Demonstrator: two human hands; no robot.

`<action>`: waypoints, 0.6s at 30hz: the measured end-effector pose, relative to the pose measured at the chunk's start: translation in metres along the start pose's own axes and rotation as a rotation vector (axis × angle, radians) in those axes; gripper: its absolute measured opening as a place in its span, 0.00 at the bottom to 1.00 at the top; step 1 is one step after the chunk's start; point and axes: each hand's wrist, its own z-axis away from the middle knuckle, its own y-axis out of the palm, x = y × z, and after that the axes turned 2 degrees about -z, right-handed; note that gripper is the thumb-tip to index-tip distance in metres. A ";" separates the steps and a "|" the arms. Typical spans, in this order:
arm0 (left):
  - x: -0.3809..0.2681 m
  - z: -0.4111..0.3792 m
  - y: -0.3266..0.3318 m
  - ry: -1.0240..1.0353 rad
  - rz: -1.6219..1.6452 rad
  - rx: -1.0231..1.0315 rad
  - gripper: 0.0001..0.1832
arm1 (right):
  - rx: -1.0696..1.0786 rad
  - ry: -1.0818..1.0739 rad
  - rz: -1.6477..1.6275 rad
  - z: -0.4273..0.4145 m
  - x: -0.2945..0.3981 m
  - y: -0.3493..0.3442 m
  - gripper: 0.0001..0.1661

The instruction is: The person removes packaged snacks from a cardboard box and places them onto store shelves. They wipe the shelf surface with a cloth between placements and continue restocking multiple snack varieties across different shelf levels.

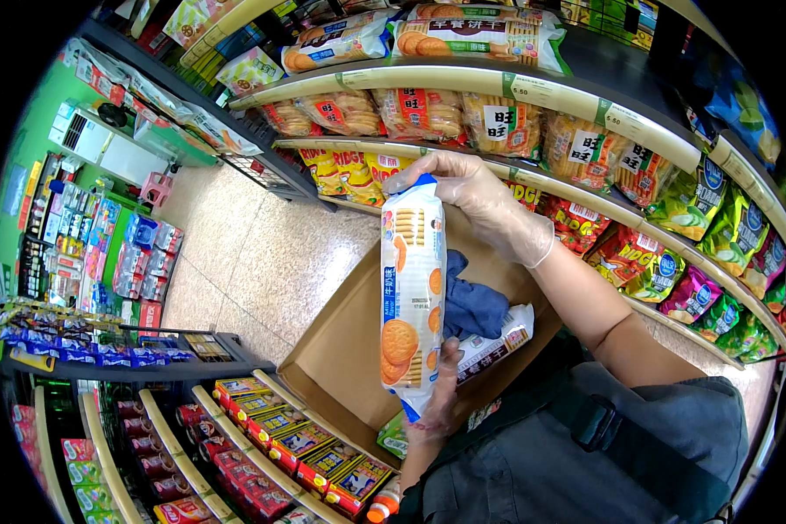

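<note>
A long white-and-blue packet of milk-flavour biscuits (411,288) is held upright in the picture between my two hands. My right hand (475,196), in a clear plastic glove, grips its blue upper end. Around the lower side my left hand (439,393), also gloved, is closed on the packet and partly hidden by it. Below them is an open cardboard box (347,327). In the box lie a crumpled dark blue cloth (475,304), another biscuit packet (501,344) and a green carton (393,435).
A shelf rack (432,75) carries biscuit packets (475,39), bagged rice crackers (412,111) and crisp bags (573,219). On the other side, shelves hold red-and-yellow cartons (308,452) and an orange-capped bottle (383,507). Speckled floor (255,249) leads to a pink stool (156,188).
</note>
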 end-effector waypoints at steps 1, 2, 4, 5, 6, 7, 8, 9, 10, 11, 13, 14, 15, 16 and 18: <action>-0.001 0.001 0.009 -0.023 0.041 0.094 0.24 | 0.000 0.008 -0.008 0.000 0.001 0.000 0.11; -0.002 0.000 0.011 -0.048 0.093 0.142 0.23 | -0.010 0.009 0.006 0.001 0.003 0.002 0.11; -0.003 -0.002 0.013 -0.104 0.205 0.188 0.22 | -0.028 0.011 0.036 0.003 0.009 0.006 0.10; -0.003 -0.004 0.009 -0.126 0.228 0.185 0.22 | -0.030 0.005 0.031 0.003 0.010 0.005 0.10; -0.002 -0.006 0.004 -0.146 0.250 0.181 0.22 | -0.029 -0.001 0.026 0.003 0.010 0.004 0.09; -0.002 -0.007 -0.004 -0.159 0.233 0.174 0.22 | -0.029 -0.006 0.021 0.003 0.010 0.003 0.09; -0.001 -0.007 -0.007 -0.164 0.245 0.165 0.22 | -0.034 -0.006 0.030 0.004 0.011 0.004 0.09; 0.000 -0.008 -0.009 -0.171 0.256 0.157 0.23 | -0.040 -0.007 0.040 0.005 0.014 0.006 0.09; 0.002 -0.007 -0.008 -0.169 0.297 0.146 0.24 | -0.046 -0.008 0.050 0.006 0.017 0.007 0.08; 0.002 -0.006 -0.007 -0.178 0.336 0.145 0.24 | -0.050 -0.005 0.072 0.006 0.018 0.007 0.10; 0.003 -0.005 -0.005 -0.208 0.411 0.153 0.26 | -0.060 -0.002 0.116 0.006 0.020 0.008 0.14; 0.003 -0.004 -0.003 -0.219 0.436 0.173 0.27 | -0.059 -0.003 0.114 0.006 0.020 0.008 0.14; 0.003 -0.004 -0.002 -0.231 0.460 0.192 0.27 | -0.056 -0.004 0.111 0.007 0.021 0.008 0.14; 0.003 -0.003 -0.001 -0.234 0.472 0.223 0.28 | -0.054 -0.004 0.108 0.007 0.021 0.008 0.14; 0.003 -0.003 -0.002 -0.246 0.493 0.239 0.28 | -0.053 -0.007 0.090 0.008 0.023 0.009 0.14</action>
